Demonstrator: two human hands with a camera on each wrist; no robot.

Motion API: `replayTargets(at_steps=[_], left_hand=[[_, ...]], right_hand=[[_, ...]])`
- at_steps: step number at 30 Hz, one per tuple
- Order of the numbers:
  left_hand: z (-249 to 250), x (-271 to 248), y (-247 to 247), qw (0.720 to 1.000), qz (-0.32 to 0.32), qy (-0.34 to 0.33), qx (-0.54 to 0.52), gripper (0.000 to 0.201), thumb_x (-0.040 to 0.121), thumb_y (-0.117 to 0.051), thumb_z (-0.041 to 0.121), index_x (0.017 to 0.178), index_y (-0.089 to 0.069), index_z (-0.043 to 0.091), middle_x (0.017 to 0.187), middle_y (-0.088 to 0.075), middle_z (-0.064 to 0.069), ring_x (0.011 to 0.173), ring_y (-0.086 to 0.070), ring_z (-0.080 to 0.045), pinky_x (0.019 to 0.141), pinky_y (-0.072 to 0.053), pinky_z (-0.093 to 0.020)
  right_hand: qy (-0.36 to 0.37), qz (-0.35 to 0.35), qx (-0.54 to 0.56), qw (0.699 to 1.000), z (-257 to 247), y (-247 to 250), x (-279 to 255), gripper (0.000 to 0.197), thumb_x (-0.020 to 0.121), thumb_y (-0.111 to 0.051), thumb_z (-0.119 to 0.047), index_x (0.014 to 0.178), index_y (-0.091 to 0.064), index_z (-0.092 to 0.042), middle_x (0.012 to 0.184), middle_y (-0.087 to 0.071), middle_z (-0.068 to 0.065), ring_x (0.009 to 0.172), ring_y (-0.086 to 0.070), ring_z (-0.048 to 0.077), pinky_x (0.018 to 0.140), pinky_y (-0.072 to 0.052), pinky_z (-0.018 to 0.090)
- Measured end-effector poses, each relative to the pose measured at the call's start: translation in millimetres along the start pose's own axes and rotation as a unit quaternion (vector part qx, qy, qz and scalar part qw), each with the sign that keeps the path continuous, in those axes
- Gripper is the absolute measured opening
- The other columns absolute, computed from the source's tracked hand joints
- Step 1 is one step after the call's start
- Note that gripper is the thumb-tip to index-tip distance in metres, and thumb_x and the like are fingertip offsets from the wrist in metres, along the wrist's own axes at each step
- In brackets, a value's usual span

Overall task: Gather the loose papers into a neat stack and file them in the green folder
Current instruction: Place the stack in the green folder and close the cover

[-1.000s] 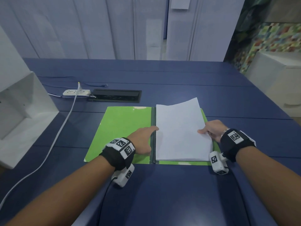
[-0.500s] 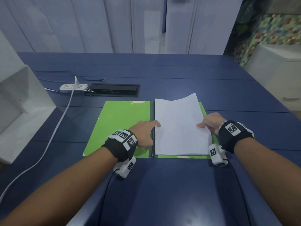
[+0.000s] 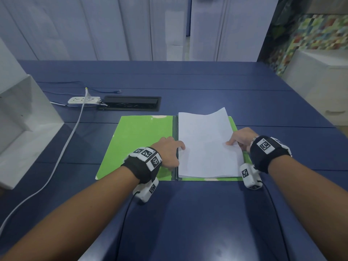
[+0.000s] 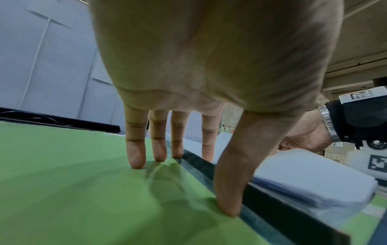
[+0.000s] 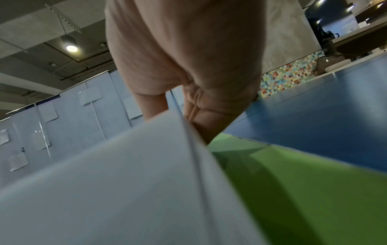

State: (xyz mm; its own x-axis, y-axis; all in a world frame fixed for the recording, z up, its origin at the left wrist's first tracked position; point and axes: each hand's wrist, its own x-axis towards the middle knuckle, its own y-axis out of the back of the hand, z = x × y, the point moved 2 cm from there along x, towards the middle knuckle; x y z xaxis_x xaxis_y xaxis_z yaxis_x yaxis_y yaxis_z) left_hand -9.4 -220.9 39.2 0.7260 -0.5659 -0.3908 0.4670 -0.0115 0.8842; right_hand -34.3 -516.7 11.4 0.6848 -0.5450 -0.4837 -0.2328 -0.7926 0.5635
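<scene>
Nearest the person, the left hand [image 3: 168, 151] rests spread on the open folder [image 3: 139, 144], its straight fingers [image 4: 135, 154] and thumb pressing the green left flap right beside the dark spine, the index finger reaching over to the edge of the papers [image 3: 206, 146]. In the left wrist view the fingertips sit flat on the flap and curl round nothing. The right hand [image 3: 242, 139] is at the right edge of the papers, thumb on top; in the right wrist view its fingers [image 5: 206, 116] tuck under that lifted edge, so it pinches the sheets. The papers lie as one white stack on the right flap of the folder, the near edge roughly squared, the far right corner rising off the flap and reaching past the folder's far edge. The folder lies flat on the blue table [image 3: 207, 213]. Farther back, a black cable hatch [image 3: 130, 103] is set into the table, with a white power strip [image 3: 83, 100] just left of it and a white cord [image 3: 62, 153] running toward the near left. A white box [image 3: 24, 129] stands at the left edge.
</scene>
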Motion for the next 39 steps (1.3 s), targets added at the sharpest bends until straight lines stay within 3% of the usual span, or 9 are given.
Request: replayTargets(at_steps=[6, 12, 18, 22, 24, 27, 31, 35, 39], left_hand=[[0.3, 0.1, 0.9, 1.000, 0.000, -0.004, 0.010, 0.081, 0.062, -0.065, 0.011, 0.137, -0.044, 0.034, 0.134, -0.043, -0.003, 0.126, -0.037, -0.027, 0.086, -0.049, -0.041], [1.0, 0.6, 1.7, 1.000, -0.003, -0.006, 0.015, 0.080, 0.063, -0.064, 0.009, 0.137, -0.044, 0.034, 0.135, -0.043, -0.004, 0.126, -0.037, -0.028, 0.084, -0.049, -0.040], [-1.5, 0.6, 4.5, 1.000, -0.015, -0.011, 0.009, 0.083, 0.065, -0.071, 0.009, 0.141, -0.045, 0.032, 0.138, -0.044, -0.006, 0.126, -0.042, -0.030, 0.091, -0.050, -0.043], [-25.8, -6.4, 13.5, 0.984, 0.008, -0.003, -0.179, 0.080, 0.072, -0.065, -0.005, 0.141, -0.047, 0.032, 0.143, -0.047, -0.001, 0.112, -0.056, -0.021, 0.084, -0.057, -0.038], [-54.1, -16.5, 19.4, 0.972, 0.077, 0.055, -0.214, 0.070, 0.074, -0.063, -0.001, 0.136, -0.050, 0.029, 0.137, -0.051, 0.000, 0.102, -0.059, -0.019, 0.082, -0.059, -0.039], [-110.5, -36.8, 25.9, 0.952, 0.171, 0.240, -0.084, 0.061, 0.072, -0.065, 0.024, 0.132, -0.053, 0.021, 0.131, -0.058, -0.009, 0.111, -0.059, -0.030, 0.092, -0.054, -0.043], [-157.1, -53.3, 20.5, 0.910, 0.125, 0.388, -0.071, 0.100, 0.055, -0.083, 0.055, 0.137, -0.045, 0.013, 0.143, -0.046, -0.018, 0.132, -0.043, -0.038, 0.108, -0.039, -0.047], [-165.1, -50.7, 16.9, 0.888, 0.116, 0.410, -0.173, 0.113, 0.057, -0.090, 0.040, 0.147, -0.029, 0.008, 0.150, -0.029, -0.021, 0.135, -0.040, -0.042, 0.106, -0.042, -0.048], [-166.9, -46.7, 20.0, 0.871, 0.123, 0.410, -0.240, 0.109, 0.060, -0.092, 0.024, 0.146, -0.029, 0.001, 0.147, -0.040, -0.023, 0.126, -0.049, -0.043, 0.091, -0.049, -0.045]], right_hand=[[0.018, 0.036, -0.091, 0.995, -10.1, -4.5, -13.5, 0.022, 0.061, -0.074, -0.011, 0.069, -0.054, -0.008, 0.059, -0.048, 0.009, 0.049, -0.041, 0.022, 0.049, -0.034, 0.023], [0.095, 0.085, -0.239, 0.963, -13.1, -5.4, -26.1, 0.061, 0.064, -0.076, -0.028, 0.111, -0.039, -0.020, 0.095, -0.057, 0.006, 0.069, -0.058, 0.022, 0.053, -0.040, 0.028], [0.132, 0.070, -0.306, 0.940, -15.5, -9.8, -27.4, 0.025, 0.072, -0.070, -0.027, 0.095, -0.064, -0.020, 0.105, -0.062, 0.001, 0.089, -0.059, 0.023, 0.057, -0.038, 0.026], [0.140, 0.085, -0.292, 0.943, -10.1, -9.4, -28.3, 0.022, 0.073, -0.069, -0.028, 0.093, -0.066, -0.021, 0.097, -0.062, -0.002, 0.087, -0.060, 0.022, 0.055, -0.037, 0.025], [0.142, 0.093, -0.283, 0.944, -6.9, -10.2, -28.1, 0.020, 0.072, -0.068, -0.029, 0.091, -0.064, -0.023, 0.097, -0.065, -0.002, 0.086, -0.062, 0.022, 0.057, -0.039, 0.025], [0.142, 0.110, -0.288, 0.941, -3.7, -12.2, -31.4, 0.033, 0.072, -0.067, -0.033, 0.100, -0.052, -0.023, 0.095, -0.063, 0.000, 0.088, -0.063, 0.026, 0.065, -0.045, 0.030], [0.140, 0.140, -0.266, 0.944, -2.2, -10.4, -38.5, 0.043, 0.080, -0.061, -0.031, 0.115, -0.039, -0.021, 0.078, -0.054, 0.000, 0.079, -0.061, 0.030, 0.062, -0.043, 0.033], [0.137, 0.164, -0.235, 0.948, -0.2, -6.5, -39.6, 0.052, 0.084, -0.053, -0.027, 0.132, -0.036, -0.021, 0.078, -0.056, 0.002, 0.079, -0.061, 0.032, 0.063, -0.043, 0.033], [0.142, 0.158, -0.243, 0.946, 2.1, -9.1, -41.0, 0.060, 0.082, -0.055, -0.034, 0.137, -0.034, -0.024, 0.090, -0.065, 0.006, 0.084, -0.063, 0.032, 0.069, -0.047, 0.034]])
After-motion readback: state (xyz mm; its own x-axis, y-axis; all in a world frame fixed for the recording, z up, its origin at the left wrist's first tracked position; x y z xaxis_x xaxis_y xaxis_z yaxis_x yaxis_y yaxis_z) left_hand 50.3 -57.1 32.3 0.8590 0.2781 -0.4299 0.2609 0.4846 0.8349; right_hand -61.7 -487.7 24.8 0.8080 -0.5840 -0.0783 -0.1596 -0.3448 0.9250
